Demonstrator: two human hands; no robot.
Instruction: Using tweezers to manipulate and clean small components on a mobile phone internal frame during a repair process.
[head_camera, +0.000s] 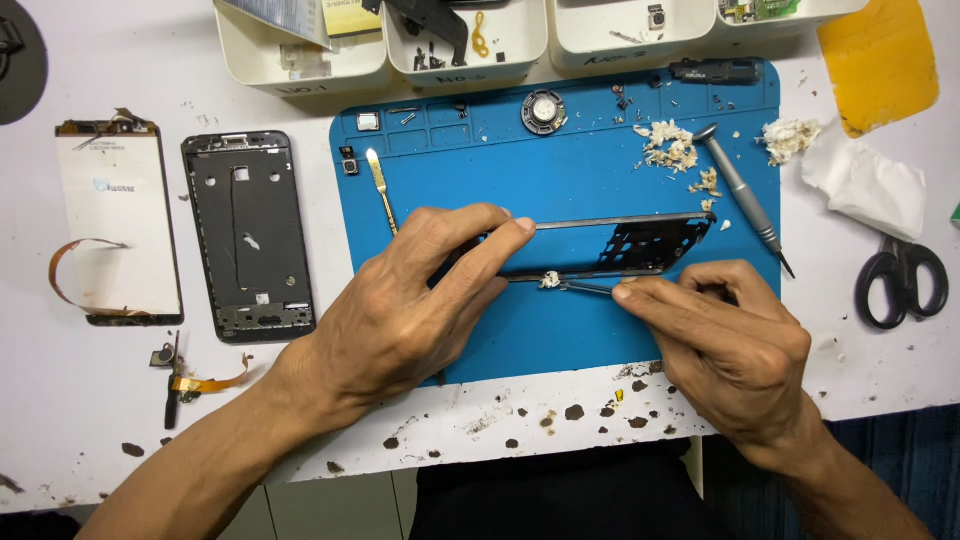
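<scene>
Left hand: the left hand (400, 300) lies over the near end of the thin dark metal phone frame (640, 245), fingers (500, 235) wrapped narrowly on its edge, pinning it.
Right hand: the right hand (725, 335) has fingers pinched tight on slim silver tweezers (585, 288), tips at a small white crumb of residue (549, 281) on the frame's near rail.
Frame: it stands tilted on edge mid-mat, on the blue rubber work mat (560, 170).
On the mat: a grey-handled screwdriver (740, 195) sits just right of the frame, pale scraped flakes (672, 148) near its head; a thin metal pry tool (380, 190) lies left.
Left of the mat: a black phone back housing (248, 235) and a white display panel with an orange flex ribbon (118, 225), side by side on the white tabletop (80, 420).
Far right: black-handled scissors (902, 282), crumpled white tissue (865, 185).
Back edge: white parts trays (465, 45).
</scene>
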